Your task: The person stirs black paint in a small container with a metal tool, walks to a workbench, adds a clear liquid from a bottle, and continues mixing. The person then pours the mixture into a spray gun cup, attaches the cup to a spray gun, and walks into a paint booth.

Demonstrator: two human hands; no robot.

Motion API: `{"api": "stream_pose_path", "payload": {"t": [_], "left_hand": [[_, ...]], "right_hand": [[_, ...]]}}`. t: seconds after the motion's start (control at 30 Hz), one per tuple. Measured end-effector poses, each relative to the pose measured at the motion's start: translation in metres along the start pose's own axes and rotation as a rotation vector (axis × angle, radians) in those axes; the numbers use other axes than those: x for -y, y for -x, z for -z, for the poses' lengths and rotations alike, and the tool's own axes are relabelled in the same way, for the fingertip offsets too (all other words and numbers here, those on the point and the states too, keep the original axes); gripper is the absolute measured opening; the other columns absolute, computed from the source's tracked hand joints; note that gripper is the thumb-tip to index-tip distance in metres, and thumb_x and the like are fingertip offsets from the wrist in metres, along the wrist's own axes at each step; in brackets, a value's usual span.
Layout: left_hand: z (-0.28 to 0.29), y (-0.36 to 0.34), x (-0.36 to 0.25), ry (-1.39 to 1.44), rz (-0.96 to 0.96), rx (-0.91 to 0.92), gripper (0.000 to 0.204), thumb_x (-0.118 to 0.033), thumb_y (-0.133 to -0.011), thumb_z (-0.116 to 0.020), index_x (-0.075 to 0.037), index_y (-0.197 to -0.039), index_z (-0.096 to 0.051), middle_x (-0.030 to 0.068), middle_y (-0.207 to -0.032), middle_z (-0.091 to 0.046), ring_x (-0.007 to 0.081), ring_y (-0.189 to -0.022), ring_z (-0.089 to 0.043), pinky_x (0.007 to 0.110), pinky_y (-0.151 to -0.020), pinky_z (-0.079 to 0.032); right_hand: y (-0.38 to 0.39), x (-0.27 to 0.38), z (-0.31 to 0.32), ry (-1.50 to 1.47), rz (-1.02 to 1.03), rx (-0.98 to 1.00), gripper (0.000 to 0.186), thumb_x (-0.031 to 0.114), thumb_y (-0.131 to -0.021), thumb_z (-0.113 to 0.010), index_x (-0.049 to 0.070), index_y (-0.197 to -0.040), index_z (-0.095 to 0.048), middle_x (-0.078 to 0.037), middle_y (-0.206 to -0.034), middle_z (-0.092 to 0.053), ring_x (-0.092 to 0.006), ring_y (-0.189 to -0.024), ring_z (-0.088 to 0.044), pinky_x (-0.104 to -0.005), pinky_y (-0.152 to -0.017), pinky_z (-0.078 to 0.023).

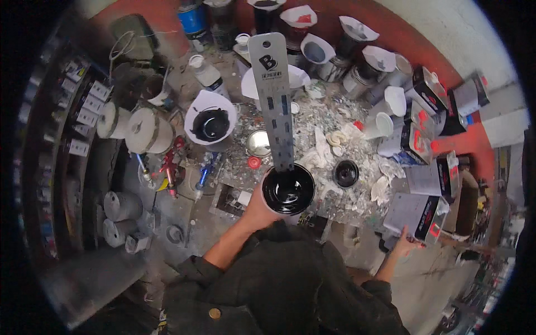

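My left hand point(261, 209) is wrapped round a cup of glossy black paint point(288, 191), in front of my chest. A perforated metal mixing ruler point(272, 100) stands in the paint and leans toward the far side. At the right, my right hand point(406, 244) grips the near end of a rectangular metal can point(410, 215), grey with a black and red side. The fingers under the can are partly hidden. A small round container of dark paint point(345, 173) sits on the splattered bench point(329, 209), right of the cup.
Left of the ruler are a paper-lined pot of black paint point(210, 120) and spray guns, one blue point(205, 172) and one red point(172, 167). More metal cans point(410, 137) crowd the right side. Paper-covered paint tins point(357, 30) line the back. Crumpled tissue point(320, 148) lies mid-bench.
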State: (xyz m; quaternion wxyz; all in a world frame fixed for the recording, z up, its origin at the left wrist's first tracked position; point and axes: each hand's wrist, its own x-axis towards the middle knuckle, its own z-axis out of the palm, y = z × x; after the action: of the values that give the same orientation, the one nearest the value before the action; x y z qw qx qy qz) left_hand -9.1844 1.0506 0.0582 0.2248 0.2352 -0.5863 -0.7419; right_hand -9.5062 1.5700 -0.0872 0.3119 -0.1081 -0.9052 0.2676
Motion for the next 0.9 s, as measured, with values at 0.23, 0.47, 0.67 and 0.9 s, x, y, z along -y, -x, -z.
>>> {"api": "stream_pose_path", "payload": {"t": [0.23,0.47,0.67,0.9], "left_hand": [[0.017,0.034,0.005,-0.127,-0.054,-0.152,0.08,-0.009,-0.064,-0.093,-0.002,-0.133,-0.053,0.0108,-0.13,-0.062,0.0224,-0.119,-0.061,0.039,-0.104,-0.047],[0.052,0.076,0.019,-0.185,-0.12,-0.355,0.076,-0.008,-0.067,-0.091,-0.005,-0.133,-0.054,0.0084,-0.126,-0.063,0.0206,-0.113,-0.061,0.038,-0.1,-0.049],[0.064,0.081,0.024,-0.13,-0.04,-0.438,0.077,-0.003,-0.069,-0.089,-0.006,-0.137,-0.053,0.0055,-0.13,-0.062,0.0191,-0.118,-0.059,0.036,-0.104,-0.048],[0.076,0.091,0.024,-0.093,-0.055,-0.436,0.078,-0.006,-0.068,-0.09,-0.005,-0.137,-0.053,0.0078,-0.13,-0.062,0.0204,-0.119,-0.059,0.037,-0.105,-0.047]], "right_hand": [[-0.051,-0.048,-0.032,-0.053,0.02,-0.118,0.133,0.055,-0.057,-0.095,-0.011,-0.149,-0.025,-0.024,-0.146,-0.046,-0.0378,-0.125,-0.053,-0.0456,-0.107,-0.043],[-0.042,0.105,0.037,-0.183,-0.014,0.126,0.111,0.035,-0.064,-0.094,-0.006,-0.149,-0.035,-0.022,-0.143,-0.049,-0.0308,-0.123,-0.053,-0.0427,-0.107,-0.041],[-0.045,0.182,0.058,-0.543,0.331,0.399,0.12,0.033,-0.066,-0.091,0.003,-0.159,-0.021,-0.022,-0.16,-0.029,-0.0327,-0.143,-0.035,-0.046,-0.118,-0.025],[0.008,0.378,0.076,-0.665,0.56,0.896,0.131,0.032,-0.057,-0.092,0.004,-0.16,-0.017,-0.017,-0.155,-0.034,-0.0297,-0.141,-0.037,-0.0415,-0.118,-0.027]]}}
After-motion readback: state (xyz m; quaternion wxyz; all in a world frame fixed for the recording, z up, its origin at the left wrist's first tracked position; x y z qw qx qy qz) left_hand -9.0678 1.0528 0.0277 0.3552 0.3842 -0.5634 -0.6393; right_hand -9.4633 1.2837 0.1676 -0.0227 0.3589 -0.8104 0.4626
